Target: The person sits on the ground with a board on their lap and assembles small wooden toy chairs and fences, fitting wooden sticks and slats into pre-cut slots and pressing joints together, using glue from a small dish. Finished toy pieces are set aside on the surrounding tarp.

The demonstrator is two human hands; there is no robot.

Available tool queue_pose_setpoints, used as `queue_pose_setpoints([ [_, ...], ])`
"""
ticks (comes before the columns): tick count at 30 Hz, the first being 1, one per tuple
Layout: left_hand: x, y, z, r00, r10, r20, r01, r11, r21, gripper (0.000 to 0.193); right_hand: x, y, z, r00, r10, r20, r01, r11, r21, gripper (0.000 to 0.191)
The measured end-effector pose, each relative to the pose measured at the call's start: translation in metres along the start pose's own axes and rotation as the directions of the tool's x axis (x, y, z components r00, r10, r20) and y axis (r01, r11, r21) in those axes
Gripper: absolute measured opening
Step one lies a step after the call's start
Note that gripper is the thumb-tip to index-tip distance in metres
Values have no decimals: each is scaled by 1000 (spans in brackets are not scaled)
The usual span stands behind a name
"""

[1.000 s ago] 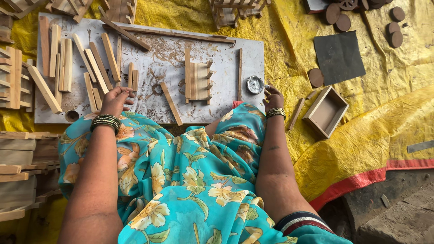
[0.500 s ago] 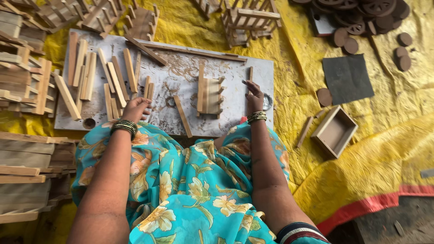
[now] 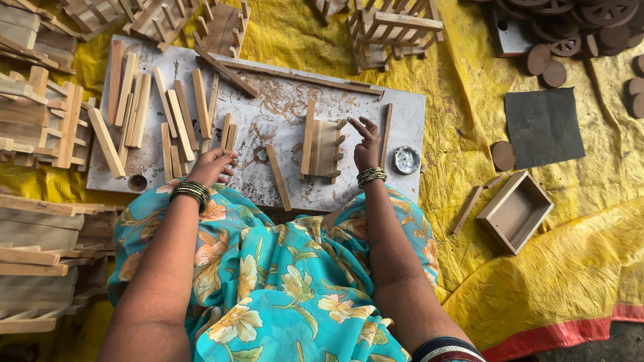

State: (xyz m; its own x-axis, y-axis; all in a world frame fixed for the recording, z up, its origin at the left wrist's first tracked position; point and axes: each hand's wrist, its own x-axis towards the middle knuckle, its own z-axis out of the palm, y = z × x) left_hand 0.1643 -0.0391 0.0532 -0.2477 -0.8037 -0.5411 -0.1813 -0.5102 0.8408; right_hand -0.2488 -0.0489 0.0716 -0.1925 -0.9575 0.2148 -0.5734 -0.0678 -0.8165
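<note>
My left hand (image 3: 213, 164) rests on the pale work board (image 3: 268, 107), fingers curled over the near ends of two short wooden sticks (image 3: 229, 131). My right hand (image 3: 366, 142) hovers with fingers spread beside a small wooden comb-like assembly (image 3: 322, 149), its fingertips next to the assembly's right-hand pegs; whether they touch is unclear. A loose slat (image 3: 278, 177) lies between my hands. A thin stick (image 3: 386, 135) lies just right of my right hand, and a small round metal tin (image 3: 406, 160) sits beyond it.
Several wooden slats (image 3: 134, 100) lie across the board's left half. Stacked wood pieces (image 3: 40, 114) sit at the left, finished wooden frames (image 3: 392, 30) at the top. An open wooden box (image 3: 515, 211), a dark sandpaper sheet (image 3: 542, 127) and wooden wheels (image 3: 570, 33) lie on the yellow tarp.
My right hand moved left from the metal tin to the comb-like assembly and spread its fingers. My left hand stayed on the short sticks. The camera view shifted toward the board.
</note>
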Motion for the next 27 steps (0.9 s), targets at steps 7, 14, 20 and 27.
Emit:
queue_pose_setpoints([
  [7,5,-7,-2,1000,-2,18,2,999,-33,30,0,5,4,1000,-11,14,12,991,-130,92],
  [14,3,-8,-4,1000,7,16,-7,1000,1,31,-10,-9,3,977,-212,11,188,838,-513,81],
  [20,3,-7,-3,1000,-4,1,4,1000,18,31,-12,-17,-2,980,-188,60,181,734,-654,77],
  [27,0,-5,-3,1000,-11,-4,11,999,30,30,-11,-12,-2,986,-169,3,131,753,-645,68],
])
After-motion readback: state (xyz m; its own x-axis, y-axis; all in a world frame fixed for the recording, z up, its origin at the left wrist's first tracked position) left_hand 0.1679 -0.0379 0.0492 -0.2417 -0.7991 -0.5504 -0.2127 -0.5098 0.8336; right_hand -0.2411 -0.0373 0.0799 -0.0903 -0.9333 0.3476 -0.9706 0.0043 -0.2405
